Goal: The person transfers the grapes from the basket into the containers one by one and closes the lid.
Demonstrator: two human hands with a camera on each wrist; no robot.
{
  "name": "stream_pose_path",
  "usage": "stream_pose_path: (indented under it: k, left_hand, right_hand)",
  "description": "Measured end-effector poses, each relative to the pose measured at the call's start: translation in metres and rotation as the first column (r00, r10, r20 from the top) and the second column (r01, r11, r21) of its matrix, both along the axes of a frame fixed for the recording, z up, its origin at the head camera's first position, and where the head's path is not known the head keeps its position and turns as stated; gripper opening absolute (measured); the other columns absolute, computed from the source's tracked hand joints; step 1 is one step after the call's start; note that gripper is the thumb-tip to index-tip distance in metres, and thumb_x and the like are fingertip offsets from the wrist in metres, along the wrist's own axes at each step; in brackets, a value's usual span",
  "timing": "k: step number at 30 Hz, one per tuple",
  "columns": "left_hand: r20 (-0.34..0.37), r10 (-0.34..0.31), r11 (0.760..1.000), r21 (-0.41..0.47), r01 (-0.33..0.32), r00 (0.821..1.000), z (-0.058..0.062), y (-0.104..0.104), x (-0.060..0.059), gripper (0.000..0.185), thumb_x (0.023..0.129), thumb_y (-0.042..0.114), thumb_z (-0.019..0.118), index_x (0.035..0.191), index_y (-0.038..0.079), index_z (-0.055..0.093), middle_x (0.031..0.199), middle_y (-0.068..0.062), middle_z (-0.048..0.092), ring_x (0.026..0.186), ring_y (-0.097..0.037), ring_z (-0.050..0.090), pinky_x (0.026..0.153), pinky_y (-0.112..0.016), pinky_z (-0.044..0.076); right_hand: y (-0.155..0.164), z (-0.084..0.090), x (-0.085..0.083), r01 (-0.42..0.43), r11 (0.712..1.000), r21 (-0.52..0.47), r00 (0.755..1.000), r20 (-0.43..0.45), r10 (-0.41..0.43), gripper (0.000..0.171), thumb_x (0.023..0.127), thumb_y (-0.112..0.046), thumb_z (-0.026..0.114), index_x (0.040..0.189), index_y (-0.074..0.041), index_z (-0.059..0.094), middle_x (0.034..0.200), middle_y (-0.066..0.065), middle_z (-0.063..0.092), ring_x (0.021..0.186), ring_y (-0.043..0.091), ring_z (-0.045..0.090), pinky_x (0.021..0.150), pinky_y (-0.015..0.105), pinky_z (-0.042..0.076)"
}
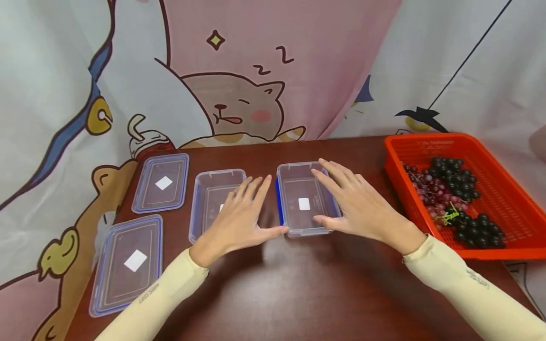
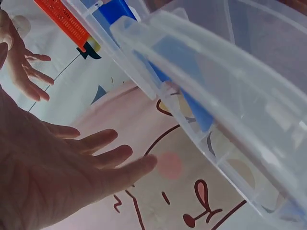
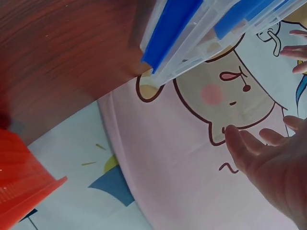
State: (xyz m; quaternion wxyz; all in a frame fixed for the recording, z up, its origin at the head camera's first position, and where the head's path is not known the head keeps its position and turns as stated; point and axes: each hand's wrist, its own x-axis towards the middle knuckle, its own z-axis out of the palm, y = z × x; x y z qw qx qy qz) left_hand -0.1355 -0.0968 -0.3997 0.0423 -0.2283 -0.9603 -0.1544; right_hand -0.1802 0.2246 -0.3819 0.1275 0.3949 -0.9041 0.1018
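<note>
Two clear plastic food containers stand side by side in the middle of the table. My left hand [image 1: 239,220] hovers over the right side of the left container [image 1: 204,189], its fingers spread and its thumb stretched toward the other one. Above the right edge of the right container [image 1: 298,218], which has blue side clips and a white label inside, my right hand [image 1: 358,203] hangs with fingers extended. Neither hand holds anything. In the left wrist view the left fingers [image 2: 120,175] are straight beside the container walls.
Two clear lids with blue seals lie at the left, the far lid [image 1: 159,199] and the near lid [image 1: 128,284], each with a white label. A red plastic basket [image 1: 524,203] at the right holds black grapes [image 1: 479,230] and reddish grapes [image 1: 426,187]. A printed curtain [image 1: 324,61] hangs behind.
</note>
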Motion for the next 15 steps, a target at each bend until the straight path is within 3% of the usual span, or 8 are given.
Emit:
stream_pose_path:
  k: [7, 15]
  left_hand:
    - [0.027, -0.007, 1.0, -0.002, 0.007, 1.0, -0.008, 0.012, -0.009, 0.122, 0.09, 0.091, 0.053, 0.177, 0.014, 0.018, 0.174, -0.017, 0.033, 0.162, -0.041, 0.024, 0.119, -0.071, 0.031]
    - [0.033, -0.015, 0.998, 0.061, 0.013, 0.999, -0.018, 0.019, -0.013, 0.124, 0.089, 0.086, 0.063, 0.175, 0.008, 0.02, 0.171, -0.022, 0.037, 0.16, -0.042, 0.029, 0.124, -0.063, 0.029]
  right_hand:
    - [0.02, 0.0, 0.002, 0.066, 0.998, 0.016, 0.997, 0.042, -0.067, 0.108, 0.09, -0.067, 0.077, 0.174, -0.019, 0.031, 0.181, 0.011, 0.019, 0.156, 0.039, 0.034, 0.107, 0.07, 0.047]
    - [0.033, 0.004, -0.002, 0.097, 0.995, 0.018, 0.995, 0.038, -0.097, 0.109, 0.089, -0.061, 0.082, 0.175, -0.019, 0.028, 0.18, 0.012, 0.019, 0.149, 0.044, 0.042, 0.105, 0.076, 0.045]
